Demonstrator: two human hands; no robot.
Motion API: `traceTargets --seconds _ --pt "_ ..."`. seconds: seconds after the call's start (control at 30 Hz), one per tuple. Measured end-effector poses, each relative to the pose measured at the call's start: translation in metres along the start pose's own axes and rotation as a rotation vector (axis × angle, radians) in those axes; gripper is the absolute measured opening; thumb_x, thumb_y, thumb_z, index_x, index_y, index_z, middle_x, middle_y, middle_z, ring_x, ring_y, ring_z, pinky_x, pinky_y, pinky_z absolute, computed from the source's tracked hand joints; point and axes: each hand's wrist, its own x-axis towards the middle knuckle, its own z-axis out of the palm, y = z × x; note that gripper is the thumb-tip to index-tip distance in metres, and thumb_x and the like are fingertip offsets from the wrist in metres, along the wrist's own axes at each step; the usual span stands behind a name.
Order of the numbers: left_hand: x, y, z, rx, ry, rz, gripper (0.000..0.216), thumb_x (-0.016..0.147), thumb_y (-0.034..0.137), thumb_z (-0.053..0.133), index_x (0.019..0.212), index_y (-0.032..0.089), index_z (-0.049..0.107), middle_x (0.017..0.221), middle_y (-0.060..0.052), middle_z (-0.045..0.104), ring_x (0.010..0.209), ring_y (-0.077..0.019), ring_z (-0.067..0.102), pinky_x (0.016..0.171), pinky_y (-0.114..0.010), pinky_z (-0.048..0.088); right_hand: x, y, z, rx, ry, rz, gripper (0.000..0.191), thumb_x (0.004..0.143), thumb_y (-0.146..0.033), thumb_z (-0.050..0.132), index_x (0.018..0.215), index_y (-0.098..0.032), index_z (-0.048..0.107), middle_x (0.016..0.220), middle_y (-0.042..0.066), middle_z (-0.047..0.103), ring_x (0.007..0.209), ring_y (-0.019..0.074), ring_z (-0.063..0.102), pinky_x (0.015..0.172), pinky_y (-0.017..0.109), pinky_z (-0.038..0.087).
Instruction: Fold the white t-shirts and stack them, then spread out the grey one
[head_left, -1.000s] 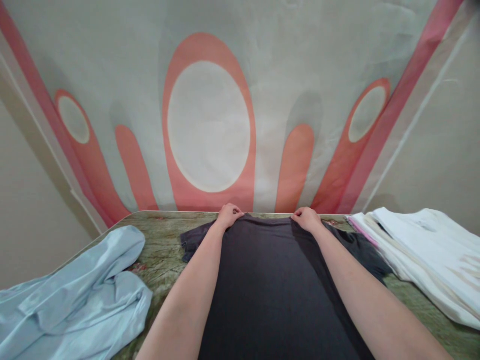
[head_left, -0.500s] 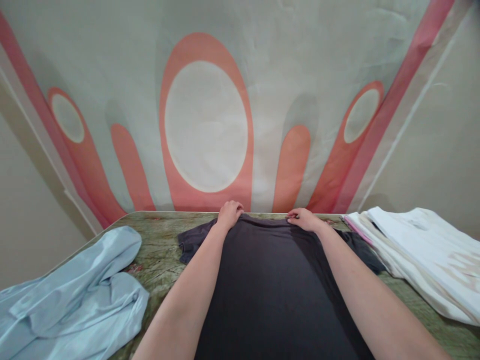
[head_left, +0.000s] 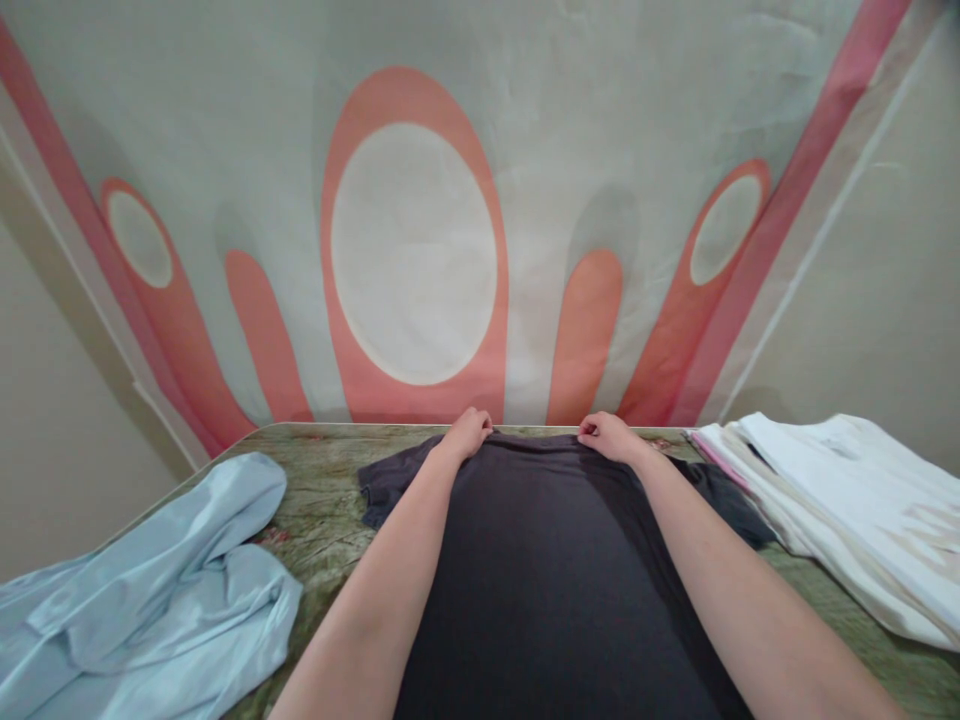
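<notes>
A dark T-shirt [head_left: 562, 580] lies spread on the table, its collar end at the far edge and its body running toward me. My left hand [head_left: 469, 433] pinches the fabric at the left end of the neckline. At the right end of the neckline, my right hand [head_left: 606, 436] has thumb and fingers closed on the cloth. Both forearms stretch over the shirt. One short sleeve pokes out past my left forearm, the other past my right forearm.
A crumpled light blue garment [head_left: 165, 600] lies on the left of the wood-patterned table [head_left: 322, 490]. On the right sits a stack of folded white shirts [head_left: 847, 500], close to the dark sleeve. Behind the table hangs a printed backdrop [head_left: 532, 200].
My left hand has shifted slightly right and nearer along the neckline, its fingers still on the cloth. My right hand has barely moved.
</notes>
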Motion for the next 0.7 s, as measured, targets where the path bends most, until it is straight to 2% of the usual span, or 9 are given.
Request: traceTargets --seconds 0.07,0.23,0.33,0.57,0.7 --pt "0.001 0.001 -0.001 0.004 -0.016 -0.001 0.009 0.081 0.019 0.055 0.085 0.016 0.062 0.088 -0.006 0.059 0.08 -0.0152 0.057 0.076 -0.023 0.044 0.0 -0.001 -0.001 -0.009 0.023 -0.024 0.008 0.072 -0.022 0.06 0.074 -0.019 0.067 0.078 0.004 0.065 0.073 0.0139 0.057 0.067 0.022 0.042" --pt "0.002 0.003 -0.009 0.011 -0.062 0.026 0.019 0.079 0.019 0.057 0.096 0.017 0.062 0.093 -0.006 0.062 0.085 -0.0156 0.058 0.078 -0.023 0.043 0.002 -0.002 -0.001 -0.048 0.092 -0.053 0.01 0.076 -0.021 0.055 0.077 -0.018 0.065 0.085 0.005 0.062 0.08 0.0139 0.056 0.076 0.022 0.04" --pt "0.002 0.005 -0.013 0.027 -0.098 0.041 0.015 0.077 0.019 0.058 0.091 0.018 0.064 0.09 -0.005 0.063 0.083 -0.0158 0.059 0.076 -0.022 0.042 0.002 -0.004 0.001 -0.07 0.125 -0.032 0.012 0.079 -0.019 0.05 0.08 -0.018 0.063 0.087 0.005 0.061 0.082 0.0138 0.055 0.078 0.022 0.039" --pt "-0.002 0.013 -0.018 0.094 -0.09 0.008 0.012 0.079 0.019 0.055 0.089 0.018 0.061 0.091 -0.006 0.063 0.084 -0.0167 0.058 0.073 -0.023 0.042 -0.002 -0.006 0.01 -0.116 0.122 0.026 0.017 0.084 -0.019 0.044 0.086 -0.018 0.061 0.088 0.005 0.063 0.083 0.0148 0.056 0.075 0.023 0.038" --pt "-0.005 0.016 -0.021 0.121 -0.08 -0.011 0.01 0.083 0.022 0.052 0.09 0.019 0.058 0.093 -0.006 0.061 0.084 -0.0164 0.057 0.071 -0.023 0.041 -0.001 -0.005 0.013 -0.141 0.108 0.012 0.023 0.087 -0.017 0.041 0.096 -0.018 0.062 0.096 0.006 0.062 0.088 0.0145 0.056 0.078 0.022 0.037"
